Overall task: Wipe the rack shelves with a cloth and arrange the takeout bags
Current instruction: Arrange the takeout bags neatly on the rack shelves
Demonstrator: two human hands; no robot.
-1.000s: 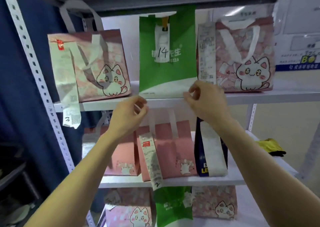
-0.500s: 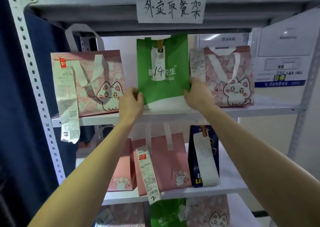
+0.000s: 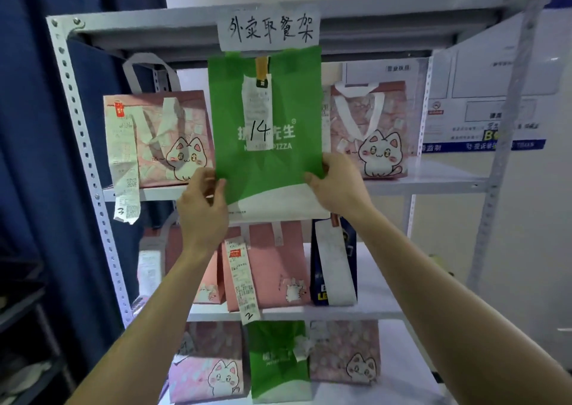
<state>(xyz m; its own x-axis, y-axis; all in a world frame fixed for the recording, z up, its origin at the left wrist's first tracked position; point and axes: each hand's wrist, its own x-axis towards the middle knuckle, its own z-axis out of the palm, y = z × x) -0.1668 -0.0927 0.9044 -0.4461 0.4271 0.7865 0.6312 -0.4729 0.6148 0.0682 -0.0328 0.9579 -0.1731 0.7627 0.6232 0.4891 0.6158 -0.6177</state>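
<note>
The left grip (image 3: 202, 206) pinches the lower left edge of a green bag (image 3: 266, 163), and the right grip (image 3: 339, 185) holds the lower right edge with the thumb on the front. Both are closed on this one bag. It hangs upright in front of the upper shelf (image 3: 433, 182) of the rack (image 3: 89, 169), its base lower than the shelf's front edge and its top reaching the paper sign (image 3: 268, 27) on the top beam. A receipt marked 14 (image 3: 258, 113) is clipped to its face.

The bag sits between two others on that shelf: the left pink cat bag (image 3: 173, 138), which carries a long receipt marked 3 (image 3: 122, 157), and the right pink cat bag (image 3: 371, 132).

The middle shelf (image 3: 371, 311) holds three bags. One pink bag (image 3: 278, 268) has a receipt marked 2 (image 3: 243, 277). A second pink bag (image 3: 213, 277) is partly hidden behind the left forearm. The dark blue bag (image 3: 315, 281) stands to the right.

The lowest visible shelf also holds three bags: a pink cat bag at left (image 3: 210, 367), a second green bag (image 3: 278, 364) in the middle, and a pink cat bag at right (image 3: 346, 352).

That makes nine bags in all: six pink, two green and one dark blue. A blue curtain (image 3: 37, 157) hangs to the left of the rack.
</note>
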